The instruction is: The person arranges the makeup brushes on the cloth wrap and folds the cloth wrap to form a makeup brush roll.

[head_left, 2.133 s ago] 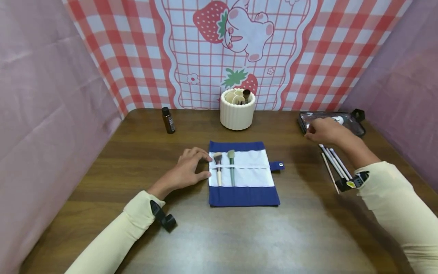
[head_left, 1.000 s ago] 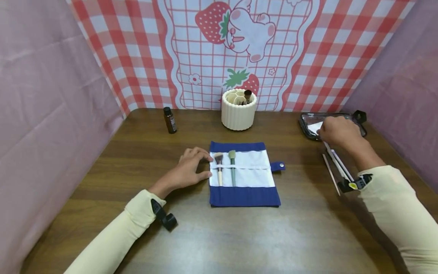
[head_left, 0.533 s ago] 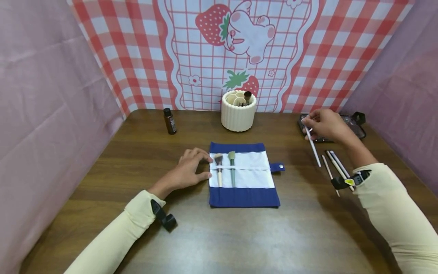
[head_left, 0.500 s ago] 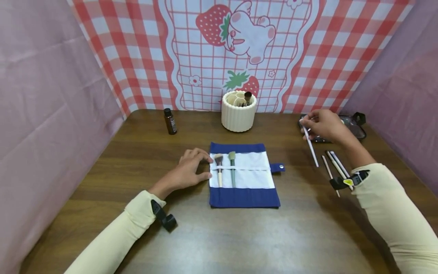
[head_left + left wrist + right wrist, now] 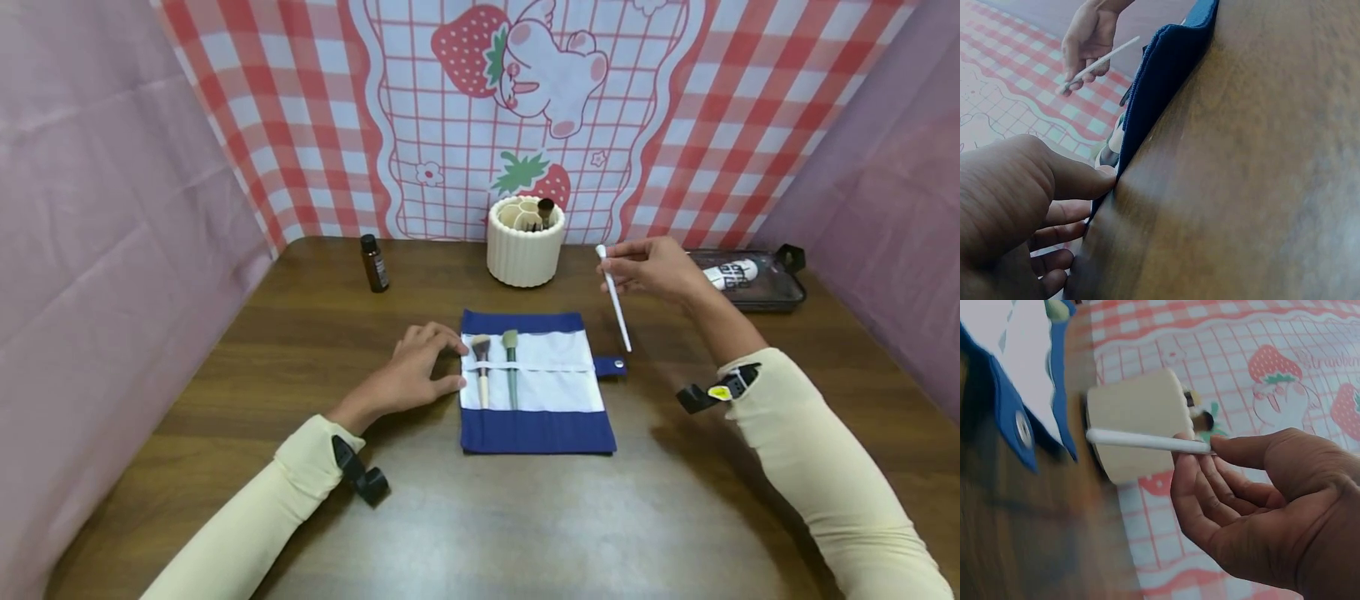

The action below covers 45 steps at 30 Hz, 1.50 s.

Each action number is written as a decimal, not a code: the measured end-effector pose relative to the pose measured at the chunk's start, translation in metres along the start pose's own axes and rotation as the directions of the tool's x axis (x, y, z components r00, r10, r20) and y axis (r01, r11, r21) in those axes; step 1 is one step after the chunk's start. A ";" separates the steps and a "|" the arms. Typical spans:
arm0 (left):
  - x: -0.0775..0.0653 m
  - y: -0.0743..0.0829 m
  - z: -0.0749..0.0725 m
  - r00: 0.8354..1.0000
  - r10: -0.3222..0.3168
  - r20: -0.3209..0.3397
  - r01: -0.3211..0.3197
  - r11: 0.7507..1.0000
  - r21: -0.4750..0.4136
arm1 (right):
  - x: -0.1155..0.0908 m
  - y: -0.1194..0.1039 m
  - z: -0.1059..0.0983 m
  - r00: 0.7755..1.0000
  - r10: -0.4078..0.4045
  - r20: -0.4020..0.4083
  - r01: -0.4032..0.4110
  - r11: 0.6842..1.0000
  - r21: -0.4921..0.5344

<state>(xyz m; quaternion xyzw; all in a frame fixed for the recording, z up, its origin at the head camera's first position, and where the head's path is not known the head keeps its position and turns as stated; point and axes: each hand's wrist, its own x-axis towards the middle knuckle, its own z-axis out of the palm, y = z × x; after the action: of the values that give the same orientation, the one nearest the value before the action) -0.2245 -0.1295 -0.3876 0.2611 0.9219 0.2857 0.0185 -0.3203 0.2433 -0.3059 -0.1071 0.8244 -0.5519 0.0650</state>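
One white brush [image 5: 616, 302] slants in the air above the tabletop [image 5: 525, 517], near the right side of the pouch; the right hand [image 5: 652, 271] pinches it by one end between thumb and fingers, which leaves nearly its whole length free; one blue-and-white pouch [image 5: 536, 432] lies unfolded, its white band crossing two brushes, the pale-handled brush [image 5: 482, 377] and the green brush [image 5: 512, 387], presumably to keep them side by side; the left hand [image 5: 411, 371], fingers relaxed and gripping nothing, touches the pouch's left edge, probably to steady it; behind stand one cream holder [image 5: 523, 258], its brushes too bunched to count, and one brown bottle [image 5: 375, 265]; one dark tray [image 5: 776, 305] sits far right.
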 end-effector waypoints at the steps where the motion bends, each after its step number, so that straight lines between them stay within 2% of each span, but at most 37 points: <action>1: 0.000 0.000 0.000 1.000 -0.003 0.004 0.003 1.000 -0.001 | 0.002 0.000 0.004 1.000 0.006 0.007 -0.006 1.000 0.025; 6: 0.000 0.002 0.000 1.000 -0.006 0.012 0.006 1.000 -0.006 | 0.007 -0.004 0.025 0.999 0.029 0.030 -0.034 0.986 0.162; 12: 0.001 0.001 0.000 1.000 0.007 0.000 -0.007 1.000 0.000 | 0.016 -0.009 0.047 0.999 0.037 0.040 -0.045 0.972 0.230; 18: 0.000 0.000 0.000 1.000 0.006 -0.001 -0.006 1.000 0.005 | 0.024 -0.007 0.066 0.997 0.036 0.075 -0.061 0.929 0.364; 21: 0.000 0.001 0.000 1.000 0.006 -0.002 -0.006 1.000 0.008 | 0.027 -0.005 0.074 0.996 0.043 0.084 -0.072 0.916 0.395; 24: 0.000 0.001 0.000 1.000 0.008 -0.006 -0.008 1.000 0.009 | 0.029 -0.003 0.081 0.993 0.048 0.104 -0.086 0.913 0.398; 30: -0.001 0.000 -0.001 1.000 0.012 -0.008 -0.012 1.000 0.007 | 0.028 0.002 0.092 0.987 0.054 0.153 -0.104 0.935 0.340; 36: 0.000 0.001 0.000 1.000 0.009 -0.006 -0.009 1.000 0.008 | 0.022 0.007 0.096 0.970 0.094 0.224 -0.164 0.935 0.315; 45: -0.001 0.002 -0.001 1.000 -0.006 -0.006 0.006 1.000 0.002 | 0.013 0.012 0.101 0.953 0.119 0.278 -0.188 0.954 0.235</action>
<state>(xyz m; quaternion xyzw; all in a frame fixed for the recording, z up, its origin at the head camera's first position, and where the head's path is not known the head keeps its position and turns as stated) -0.2235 -0.1291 -0.3860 0.2576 0.9229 0.2856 0.0163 -0.3110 0.1541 -0.3557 -0.1043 0.7353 -0.6291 0.2294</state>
